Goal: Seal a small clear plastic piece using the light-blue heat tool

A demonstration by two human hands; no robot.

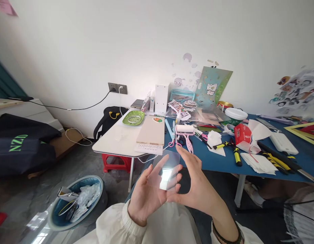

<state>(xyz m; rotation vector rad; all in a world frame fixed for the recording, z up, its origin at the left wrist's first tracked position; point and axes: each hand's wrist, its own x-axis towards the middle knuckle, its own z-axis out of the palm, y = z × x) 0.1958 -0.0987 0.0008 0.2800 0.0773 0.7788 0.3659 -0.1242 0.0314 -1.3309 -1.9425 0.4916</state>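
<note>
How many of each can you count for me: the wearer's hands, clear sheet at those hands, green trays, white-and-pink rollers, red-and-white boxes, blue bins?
Hands: 2 (left hand, right hand)
Clear sheet: 1
Green tray: 1
White-and-pink roller: 1
Red-and-white box: 1
Blue bin: 1
Total: 7

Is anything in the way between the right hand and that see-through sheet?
Only the fingertips of the left hand, which show just past the side edge of the sheet that faces the right hand. Nothing else visible stands between them.
</note>
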